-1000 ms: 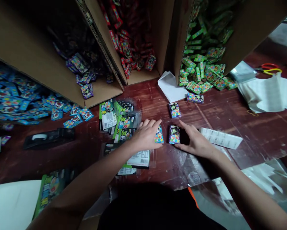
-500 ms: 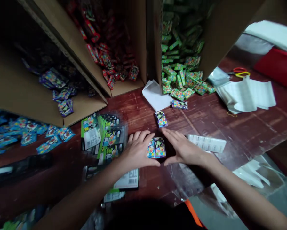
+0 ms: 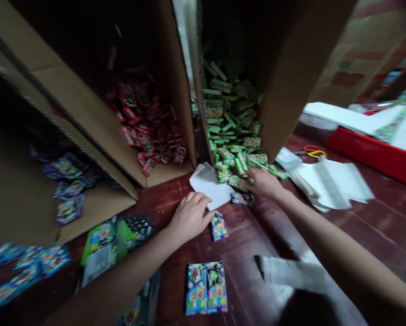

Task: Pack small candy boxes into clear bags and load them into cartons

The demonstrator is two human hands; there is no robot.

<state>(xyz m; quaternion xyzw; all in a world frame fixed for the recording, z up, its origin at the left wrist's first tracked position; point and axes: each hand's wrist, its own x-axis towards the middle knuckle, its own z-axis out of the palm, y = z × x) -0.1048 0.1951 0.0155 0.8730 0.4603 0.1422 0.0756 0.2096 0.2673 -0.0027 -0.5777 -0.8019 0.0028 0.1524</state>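
Note:
My left hand [image 3: 191, 216] is over the table, fingers bent and slightly apart, thumb tip at the upper edge of a small purple candy packet [image 3: 219, 228]. It does not hold it. My right hand [image 3: 264, 182] is at the mouth of the carton with green candy packets [image 3: 228, 154]. Its fingertips close on the end of a green packet [image 3: 236, 182]; part of the grip is hidden. Just below lies another purple packet [image 3: 242, 199]. Nearer me, a blue packet [image 3: 196, 290] and a purple packet [image 3: 217, 287] lie side by side, touching.
Cartons with red packets [image 3: 151, 140] and purple packets [image 3: 65, 167] stand left. Loose blue packets [image 3: 26, 271] and printed green-black cards [image 3: 99, 246] lie below them. White paper [image 3: 216, 183], scissors [image 3: 313, 151], white sheets [image 3: 335, 183] and a red box [image 3: 369, 151] are also there.
Both hands have left the blue and purple pair, which now lies uncovered. My right hand moved forward to the green packets, my left toward the single purple packet. The view has shifted.

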